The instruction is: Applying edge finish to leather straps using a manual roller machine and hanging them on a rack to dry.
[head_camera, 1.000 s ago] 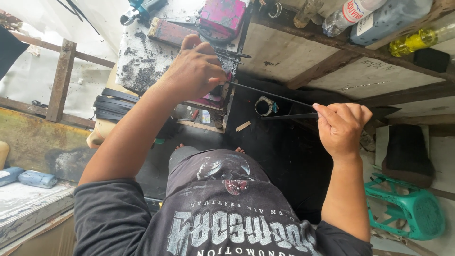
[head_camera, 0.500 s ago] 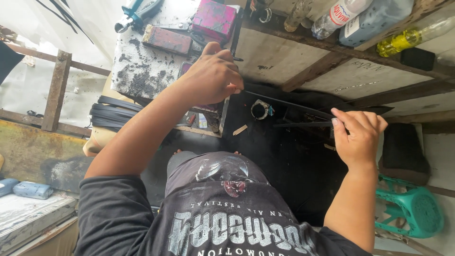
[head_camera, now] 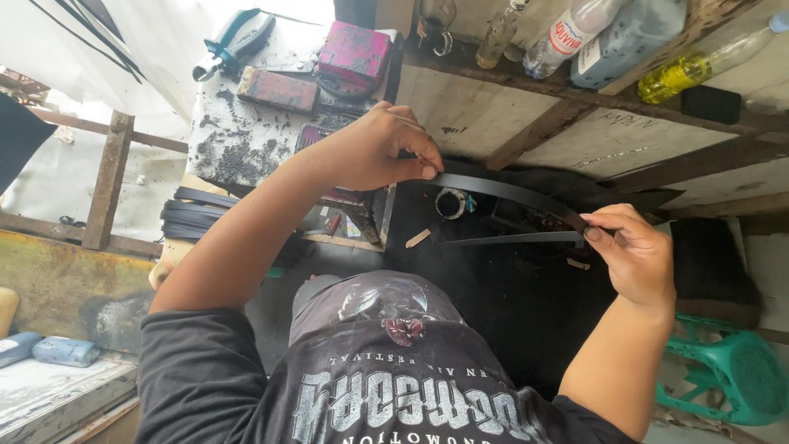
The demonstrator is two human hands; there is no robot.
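A long black rubber strip (head_camera: 514, 194) curves between my two hands. My left hand (head_camera: 374, 150) pinches its left end between thumb and fingers, above the edge of a stained grey work block (head_camera: 238, 140). My right hand (head_camera: 637, 255) pinches the strip's right part, where it folds back; a thinner tail (head_camera: 509, 239) runs left from my fingers. Both hands hover over a dark black-stained floor area (head_camera: 509, 288) in front of my knees.
On the work block lie a pink tin (head_camera: 355, 54), a red block (head_camera: 278, 89) and blue-handled pliers (head_camera: 230, 43). Bottles (head_camera: 567, 37) stand on a wooden shelf. A stack of black strips (head_camera: 193, 215) lies left, a green stool (head_camera: 731, 382) right.
The strip, seen edge-on and straight before, now shows its flat side and bows upward. My left hand has dropped slightly; my right hand has moved right and down.
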